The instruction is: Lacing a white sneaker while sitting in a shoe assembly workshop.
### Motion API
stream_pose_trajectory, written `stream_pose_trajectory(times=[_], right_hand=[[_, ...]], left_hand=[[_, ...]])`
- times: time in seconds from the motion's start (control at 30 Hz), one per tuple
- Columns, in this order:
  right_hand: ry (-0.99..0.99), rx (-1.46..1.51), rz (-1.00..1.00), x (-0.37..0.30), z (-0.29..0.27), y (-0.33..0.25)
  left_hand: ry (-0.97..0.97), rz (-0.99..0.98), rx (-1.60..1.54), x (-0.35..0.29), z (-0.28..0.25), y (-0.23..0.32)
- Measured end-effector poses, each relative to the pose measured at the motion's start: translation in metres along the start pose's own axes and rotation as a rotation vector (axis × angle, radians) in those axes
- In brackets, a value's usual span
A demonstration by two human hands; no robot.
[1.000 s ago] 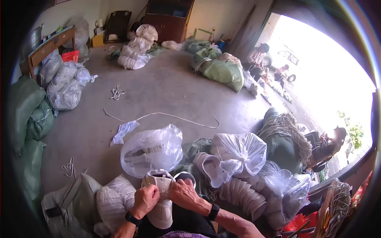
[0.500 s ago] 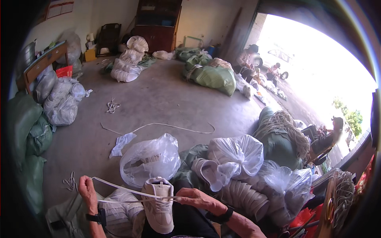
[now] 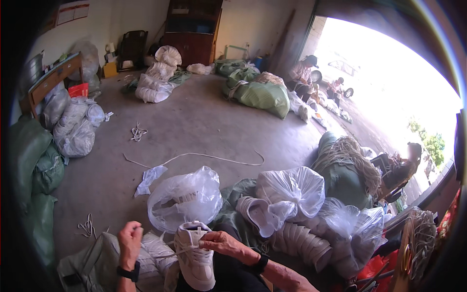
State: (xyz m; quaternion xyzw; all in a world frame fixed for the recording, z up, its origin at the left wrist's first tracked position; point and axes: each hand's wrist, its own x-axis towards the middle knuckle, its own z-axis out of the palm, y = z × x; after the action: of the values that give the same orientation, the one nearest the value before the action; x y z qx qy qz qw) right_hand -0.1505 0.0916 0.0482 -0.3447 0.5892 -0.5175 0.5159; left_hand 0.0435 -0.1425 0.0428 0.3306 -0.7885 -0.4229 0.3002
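A white lace-up sneaker [image 3: 197,265] rests on my lap, its opening pointing away from me. My right hand [image 3: 220,242] pinches the white shoelace [image 3: 176,253] at the upper eyelets, beside the tongue. From there a stretch of lace runs left across the side of the shoe. My left hand [image 3: 130,243] is raised left of the sneaker with its fingers curled closed; whether lace is in them is hidden. Between that hand and the sneaker lie more white shoes [image 3: 154,250] in a stack.
Clear plastic bags of shoes [image 3: 185,199] and nested white shoes [image 3: 299,243] lie ahead and right. A bundle of laces [image 3: 348,158] drapes over a green sack [image 3: 340,182]. Loose lace [image 3: 209,155] lies on the floor. Other people [image 3: 301,78] sit near the bright doorway.
My left hand has come right and lower, towards the sneaker, and the lace is no longer stretched taut between the hands. My right hand has shifted left onto the upper eyelets.
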Motion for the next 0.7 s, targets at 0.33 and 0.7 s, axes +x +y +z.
stream_pose_trajectory(times=[0.33, 0.7], right_hand=[[0.103, -0.564, -0.293, -0.005, -0.008, -0.017], [0.293, -0.484, -0.327, -0.024, 0.013, -0.012]], left_hand=[[-0.487, 0.173, -0.197, -0.041, 0.096, 0.076], [-0.511, -0.006, -0.304, -0.063, 0.086, 0.050]])
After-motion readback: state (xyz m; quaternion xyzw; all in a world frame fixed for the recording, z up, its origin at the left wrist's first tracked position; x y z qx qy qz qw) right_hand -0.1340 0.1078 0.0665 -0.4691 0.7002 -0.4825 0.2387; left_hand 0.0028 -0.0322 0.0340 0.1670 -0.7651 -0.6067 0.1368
